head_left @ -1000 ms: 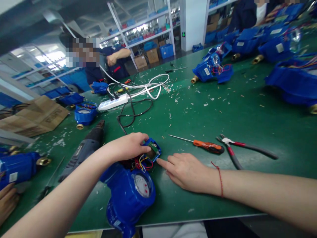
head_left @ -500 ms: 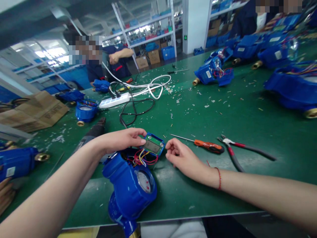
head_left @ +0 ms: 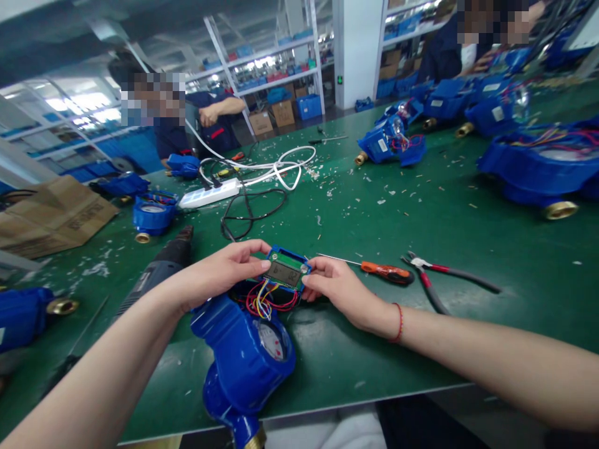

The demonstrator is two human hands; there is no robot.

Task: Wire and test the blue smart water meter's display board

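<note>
A blue water meter [head_left: 241, 365] with a round dial lies near the front edge of the green table [head_left: 468, 249]. Above it, a small green circuit board with a grey display [head_left: 285, 271] sits in a blue frame, joined to the meter by red, yellow and blue wires [head_left: 264, 302]. My left hand [head_left: 219, 271] pinches the board's left edge. My right hand [head_left: 337, 290] grips its right edge. The board is lifted and tilted toward me.
An orange-handled screwdriver [head_left: 381, 270] and red-and-black pliers [head_left: 440, 277] lie right of my hands. A power drill [head_left: 161, 268] lies to the left. Further back are a white power strip [head_left: 206, 194], cables, several blue meters and a cardboard box [head_left: 51, 215]. People work at the far side.
My left hand lifted the display board off the meter and tilted it up. My right hand rose from the table and took hold of the board's right edge.
</note>
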